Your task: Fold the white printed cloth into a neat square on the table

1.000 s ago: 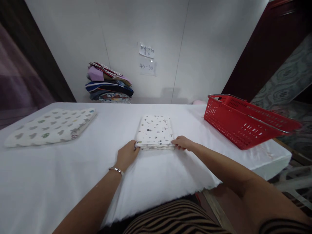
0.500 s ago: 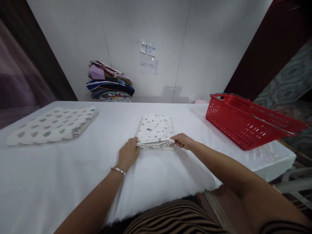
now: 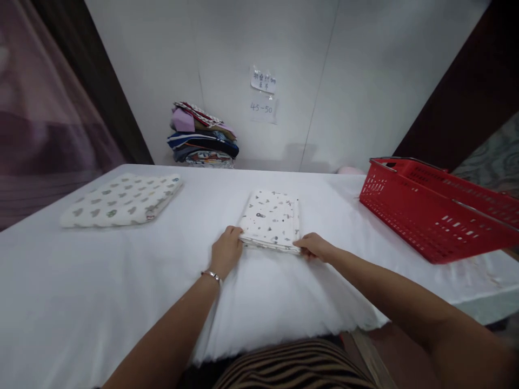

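A folded white cloth with small printed shapes (image 3: 272, 219) lies in the middle of the white table (image 3: 81, 302). My left hand (image 3: 226, 251), with a bracelet on the wrist, is closed on the cloth's near left corner. At the near right corner, my right hand (image 3: 314, 246) grips the cloth's edge with fingers curled under it.
A larger folded white cloth with green prints (image 3: 120, 200) lies at the table's left. A red plastic basket (image 3: 438, 208) stands at the right. A stack of coloured folded clothes (image 3: 203, 138) sits against the back wall under two paper notes (image 3: 263, 96).
Both hands have stayed on the near corners of the folded cloth, its near edge now slightly lifted. The view has swung to the left, so everything sits further right in the picture.
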The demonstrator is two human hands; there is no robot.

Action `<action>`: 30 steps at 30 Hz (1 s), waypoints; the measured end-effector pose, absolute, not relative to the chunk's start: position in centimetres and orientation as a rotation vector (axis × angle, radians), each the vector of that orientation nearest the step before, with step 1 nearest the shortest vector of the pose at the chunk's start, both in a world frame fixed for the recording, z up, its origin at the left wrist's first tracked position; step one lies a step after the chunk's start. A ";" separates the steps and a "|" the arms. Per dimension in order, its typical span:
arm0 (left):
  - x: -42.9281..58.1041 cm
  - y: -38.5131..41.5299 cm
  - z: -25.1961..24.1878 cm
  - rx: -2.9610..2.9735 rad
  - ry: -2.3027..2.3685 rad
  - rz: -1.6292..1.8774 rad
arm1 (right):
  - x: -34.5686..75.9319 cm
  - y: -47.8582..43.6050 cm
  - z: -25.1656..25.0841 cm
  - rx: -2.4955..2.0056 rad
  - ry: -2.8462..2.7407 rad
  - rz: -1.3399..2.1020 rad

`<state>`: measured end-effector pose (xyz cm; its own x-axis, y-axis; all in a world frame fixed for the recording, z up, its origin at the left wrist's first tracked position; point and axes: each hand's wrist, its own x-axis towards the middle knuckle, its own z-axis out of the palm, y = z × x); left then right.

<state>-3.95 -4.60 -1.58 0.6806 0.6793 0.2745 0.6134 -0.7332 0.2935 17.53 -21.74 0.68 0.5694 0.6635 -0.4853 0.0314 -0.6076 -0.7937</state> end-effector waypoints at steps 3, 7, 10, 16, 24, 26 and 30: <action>-4.2 -4.5 -1.6 2.682 1.042 0.561 | 17.2 -22.0 0.2 -2.107 -0.541 1.044; -4.4 -4.3 -1.8 2.612 1.034 0.578 | 16.8 -22.3 0.5 -2.174 -0.526 1.056; -4.5 -4.1 -2.0 2.615 1.018 0.629 | 16.7 -22.3 1.2 -2.224 -0.580 1.054; -4.7 -3.8 -2.0 2.859 0.796 0.713 | 16.1 -22.1 1.1 -2.214 -0.626 0.988; -4.8 -6.0 -1.3 2.862 0.739 0.582 | 18.9 -22.9 1.5 -1.978 -0.532 0.964; -4.6 -7.5 -1.0 2.946 0.658 0.396 | 20.3 -23.8 1.5 -1.974 -0.501 0.954; -4.3 -9.6 -0.5 3.039 0.611 0.236 | 21.1 -25.1 0.8 -2.094 -0.534 0.852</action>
